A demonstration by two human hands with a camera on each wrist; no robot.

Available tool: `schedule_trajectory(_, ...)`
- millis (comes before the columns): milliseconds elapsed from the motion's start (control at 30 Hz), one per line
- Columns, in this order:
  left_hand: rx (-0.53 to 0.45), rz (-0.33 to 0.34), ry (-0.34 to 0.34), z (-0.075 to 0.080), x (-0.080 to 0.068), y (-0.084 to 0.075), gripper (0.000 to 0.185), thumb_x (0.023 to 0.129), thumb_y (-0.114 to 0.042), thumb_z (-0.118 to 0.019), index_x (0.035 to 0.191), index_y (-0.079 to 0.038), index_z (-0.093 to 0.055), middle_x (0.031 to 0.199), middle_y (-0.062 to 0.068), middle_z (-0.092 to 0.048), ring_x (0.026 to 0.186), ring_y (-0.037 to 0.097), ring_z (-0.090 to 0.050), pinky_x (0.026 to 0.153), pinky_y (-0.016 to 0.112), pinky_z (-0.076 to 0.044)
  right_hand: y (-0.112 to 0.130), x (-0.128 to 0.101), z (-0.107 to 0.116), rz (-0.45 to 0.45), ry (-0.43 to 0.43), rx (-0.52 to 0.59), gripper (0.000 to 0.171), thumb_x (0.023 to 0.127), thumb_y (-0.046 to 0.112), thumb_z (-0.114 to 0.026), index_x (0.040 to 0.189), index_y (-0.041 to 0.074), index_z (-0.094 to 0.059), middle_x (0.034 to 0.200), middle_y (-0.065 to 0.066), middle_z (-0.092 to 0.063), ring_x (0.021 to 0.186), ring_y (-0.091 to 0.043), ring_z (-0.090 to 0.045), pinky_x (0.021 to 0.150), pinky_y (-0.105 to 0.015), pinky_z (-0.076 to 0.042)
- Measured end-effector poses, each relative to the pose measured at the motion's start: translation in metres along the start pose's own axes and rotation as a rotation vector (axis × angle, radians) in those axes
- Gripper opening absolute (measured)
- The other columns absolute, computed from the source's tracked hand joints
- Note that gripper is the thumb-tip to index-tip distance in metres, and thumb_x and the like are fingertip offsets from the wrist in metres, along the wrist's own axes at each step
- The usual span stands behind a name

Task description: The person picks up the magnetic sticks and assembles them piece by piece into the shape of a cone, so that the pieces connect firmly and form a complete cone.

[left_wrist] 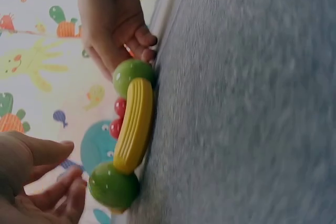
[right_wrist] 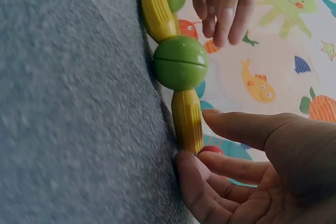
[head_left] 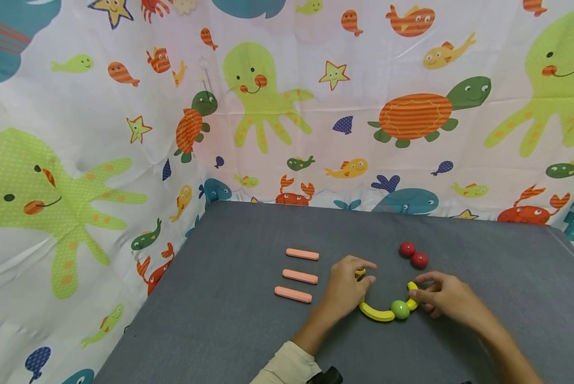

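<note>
Curved yellow pieces and green balls form an arc on the grey surface. My right hand point(head_left: 447, 298) pinches the right-hand yellow piece point(right_wrist: 187, 124) at its free end, thumb on one side and fingers on the other. Beside that piece lies a light green ball point(head_left: 400, 309), followed by a front yellow piece point(head_left: 377, 313). My left hand point(head_left: 345, 288) is over the arc's left side, thumb and fingers apart with nothing gripped. Near it, a second green ball point(left_wrist: 113, 186) shows in the left wrist view; the hand hides it in the head view. Another yellow piece point(head_left: 360, 273) is mostly hidden.
Three pink sticks point(head_left: 300, 276) lie in a column left of my left hand. Two red balls point(head_left: 413, 255) sit together behind the arc. A curtain point(head_left: 287, 122) printed with sea animals hangs along the table's back and left edges.
</note>
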State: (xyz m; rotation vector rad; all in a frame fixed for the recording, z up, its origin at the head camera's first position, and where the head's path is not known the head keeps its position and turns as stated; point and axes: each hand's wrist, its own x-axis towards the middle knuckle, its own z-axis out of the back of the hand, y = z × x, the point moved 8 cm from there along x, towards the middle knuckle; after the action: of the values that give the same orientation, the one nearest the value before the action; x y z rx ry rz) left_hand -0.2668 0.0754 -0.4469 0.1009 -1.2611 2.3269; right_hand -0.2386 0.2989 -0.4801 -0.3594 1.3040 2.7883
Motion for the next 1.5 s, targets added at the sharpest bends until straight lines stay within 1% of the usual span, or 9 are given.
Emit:
schedule_trajectory(100, 0.048, 0.062, -0.003, 0.003, 0.0, 0.01, 0.024, 0.099, -0.016, -0.076, 0.123, -0.011, -0.08, 0.123, 0.001, -0.071, 0.119, 0.015, -0.064, 0.1, 0.033, -0.053, 0.003, -0.001, -0.002, -0.025, -0.021, -0.055, 0.07, 0.095, 0.043, -0.08, 0.137, -0.008, -0.057, 0.091, -0.005, -0.072, 0.074, -0.02, -0.067, 0.063, -0.037, -0.059)
schedule_trajectory(267, 0.108, 0.113, 0.025, 0.002, -0.001, 0.019, 0.029, 0.1, -0.021, -0.076, 0.125, -0.008, -0.078, 0.12, 0.005, -0.073, 0.113, 0.016, -0.066, 0.094, 0.03, -0.055, 0.007, -0.002, -0.005, -0.034, -0.042, -0.101, 0.072, 0.094, 0.044, -0.08, 0.136, -0.007, -0.053, 0.088, -0.005, -0.067, 0.071, -0.02, -0.063, 0.062, -0.037, -0.055)
schedule_trajectory(567, 0.059, 0.181, 0.052, 0.002, 0.0, 0.026, 0.025, 0.097, -0.018, -0.078, 0.119, -0.006, -0.08, 0.106, 0.003, -0.072, 0.095, 0.011, -0.064, 0.08, 0.024, -0.053, 0.009, -0.001, -0.005, 0.007, -0.072, -0.102, 0.056, 0.096, 0.028, -0.079, 0.132, -0.008, -0.055, 0.087, -0.004, -0.066, 0.073, -0.019, -0.061, 0.059, -0.035, -0.054)
schedule_trajectory(667, 0.047, 0.212, 0.082, 0.001, -0.001, 0.026, 0.021, 0.095, -0.015, -0.08, 0.113, -0.006, -0.082, 0.102, 0.001, -0.075, 0.09, 0.007, -0.064, 0.076, 0.022, -0.053, 0.009, -0.002, -0.003, 0.016, -0.092, -0.107, 0.048, 0.096, 0.024, -0.077, 0.128, -0.006, -0.059, 0.086, -0.003, -0.067, 0.072, -0.019, -0.06, 0.058, -0.033, -0.052)
schedule_trajectory(800, 0.085, 0.235, 0.144, -0.002, -0.003, 0.023, 0.022, 0.093, -0.016, -0.082, 0.114, -0.008, -0.083, 0.101, -0.002, -0.077, 0.088, 0.003, -0.065, 0.075, 0.022, -0.054, 0.01, -0.002, 0.0, 0.05, -0.127, -0.141, 0.038, 0.096, 0.021, -0.076, 0.124, -0.004, -0.067, 0.088, -0.002, -0.067, 0.075, -0.018, -0.058, 0.06, -0.03, -0.047)
schedule_trajectory(933, 0.127, 0.226, 0.191, -0.005, -0.005, 0.018, 0.025, 0.09, -0.016, -0.084, 0.114, -0.011, -0.083, 0.1, -0.004, -0.076, 0.088, 0.001, -0.064, 0.076, 0.021, -0.053, 0.013, -0.001, 0.001, 0.096, -0.156, -0.174, 0.032, 0.096, 0.018, -0.076, 0.122, 0.0, -0.073, 0.092, -0.002, -0.07, 0.082, -0.017, -0.06, 0.063, -0.029, -0.046)
schedule_trajectory(1067, 0.128, 0.204, 0.204, -0.008, -0.004, 0.014, 0.025, 0.088, -0.014, -0.086, 0.113, -0.011, -0.083, 0.096, -0.006, -0.075, 0.085, 0.0, -0.061, 0.075, 0.019, -0.052, 0.015, 0.0, -0.001, 0.114, -0.158, -0.164, 0.03, 0.097, 0.016, -0.076, 0.122, 0.001, -0.075, 0.097, -0.005, -0.076, 0.085, -0.017, -0.065, 0.064, -0.028, -0.048)
schedule_trajectory(1200, 0.09, 0.182, 0.187, -0.009, -0.003, 0.014, 0.026, 0.089, -0.011, -0.085, 0.114, -0.009, -0.082, 0.097, -0.004, -0.076, 0.085, -0.001, -0.061, 0.075, 0.018, -0.051, 0.015, 0.001, -0.004, 0.107, -0.152, -0.157, 0.028, 0.096, 0.015, -0.076, 0.121, 0.002, -0.075, 0.099, -0.006, -0.076, 0.084, -0.017, -0.064, 0.063, -0.028, -0.048)
schedule_trajectory(1500, 0.053, 0.154, 0.149, -0.011, -0.003, 0.02, 0.023, 0.092, -0.009, -0.081, 0.115, -0.011, -0.083, 0.099, -0.004, -0.074, 0.085, -0.002, -0.061, 0.072, 0.016, -0.051, 0.016, -0.001, -0.007, 0.079, -0.139, -0.148, 0.023, 0.093, 0.017, -0.08, 0.111, 0.005, -0.074, 0.084, 0.0, -0.064, 0.075, -0.015, -0.058, 0.06, -0.027, -0.044)
